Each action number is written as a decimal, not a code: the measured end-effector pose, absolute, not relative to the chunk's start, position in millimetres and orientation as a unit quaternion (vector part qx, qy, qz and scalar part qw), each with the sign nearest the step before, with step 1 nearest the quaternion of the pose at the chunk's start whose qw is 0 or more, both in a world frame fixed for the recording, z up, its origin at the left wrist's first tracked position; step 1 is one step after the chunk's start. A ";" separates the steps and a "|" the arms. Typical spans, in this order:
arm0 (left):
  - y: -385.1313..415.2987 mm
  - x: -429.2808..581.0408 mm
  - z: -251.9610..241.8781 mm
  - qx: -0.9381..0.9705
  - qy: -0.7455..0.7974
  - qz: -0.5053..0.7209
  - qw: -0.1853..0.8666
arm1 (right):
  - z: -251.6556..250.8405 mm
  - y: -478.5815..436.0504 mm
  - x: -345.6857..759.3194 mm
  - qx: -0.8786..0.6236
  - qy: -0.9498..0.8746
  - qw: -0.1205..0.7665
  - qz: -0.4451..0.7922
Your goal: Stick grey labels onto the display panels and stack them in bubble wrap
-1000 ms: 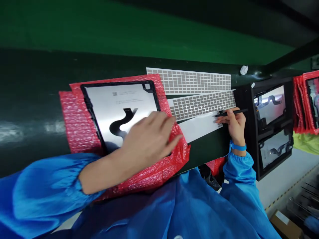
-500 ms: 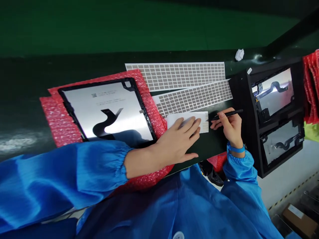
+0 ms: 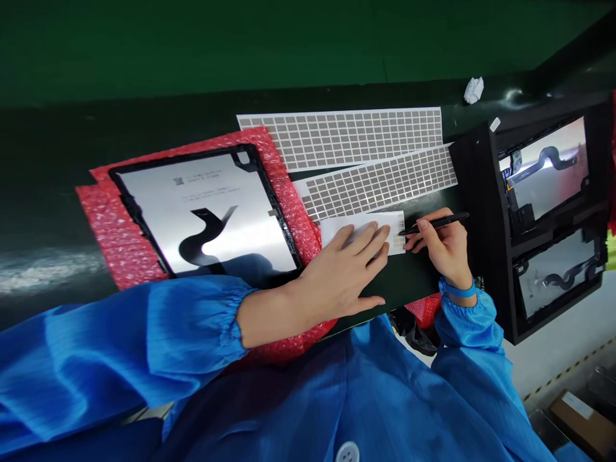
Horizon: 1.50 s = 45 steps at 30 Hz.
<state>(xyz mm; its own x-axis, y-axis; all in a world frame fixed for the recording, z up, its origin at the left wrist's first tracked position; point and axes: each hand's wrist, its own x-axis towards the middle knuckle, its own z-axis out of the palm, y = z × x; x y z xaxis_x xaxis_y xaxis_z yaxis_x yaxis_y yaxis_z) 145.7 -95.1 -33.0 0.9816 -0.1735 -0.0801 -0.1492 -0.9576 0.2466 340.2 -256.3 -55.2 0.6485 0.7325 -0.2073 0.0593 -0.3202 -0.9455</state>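
Observation:
My left hand (image 3: 344,269) lies flat with its fingers spread on a small white sheet (image 3: 332,226), pressing it against the dark green table. Along that sheet's right edge is a column of small pale rectangles. My right hand (image 3: 440,240) pinches slim black tweezers (image 3: 445,219) like a pen, their tip at this right edge. Whether the tip has picked anything up is too small to tell. To the left of my hands, a tablet screen panel (image 3: 192,199) with a silvery back and a curved black flex cable rests on red bubble wrap (image 3: 110,237).
Two label sheets (image 3: 356,138) with grids of grey rectangles overlap behind the white sheet. A black rack (image 3: 500,256) at right holds two more panels (image 3: 553,179). Crumpled white paper (image 3: 474,90) lies at the back. A cardboard box (image 3: 580,417) is low at right.
The tweezers' tip has shifted slightly left onto the white sheet's edge. My left hand stays in place; the view has turned a little.

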 end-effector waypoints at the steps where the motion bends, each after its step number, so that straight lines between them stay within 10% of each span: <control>1: -95.1 145.7 -32.7 0.988 -0.081 -0.051 0.123 | -55.7 -256.5 340.5 -0.743 -0.268 0.520 0.326; 24: -95.7 155.5 -39.2 0.985 -0.074 -0.044 0.151 | -49.3 -250.5 350.1 -0.731 -0.216 0.557 0.330; 33: -88.7 92.3 5.9 0.967 -0.035 0.178 0.178 | -2.2 -185.6 306.0 -0.681 -0.259 0.636 0.255; 45: -19.5 5.0 -23.0 0.989 0.096 -0.038 0.105 | -37.7 -42.4 175.7 -0.640 -0.340 0.525 0.447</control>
<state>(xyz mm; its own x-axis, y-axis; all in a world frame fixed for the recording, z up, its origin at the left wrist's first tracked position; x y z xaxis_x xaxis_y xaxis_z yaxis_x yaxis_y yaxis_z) 5.0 -19.5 -23.0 0.9788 0.1813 -0.0949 0.1971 -0.9599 0.1995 175.7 -42.4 -37.7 0.3694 0.9040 -0.2153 -0.0343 -0.2182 -0.9753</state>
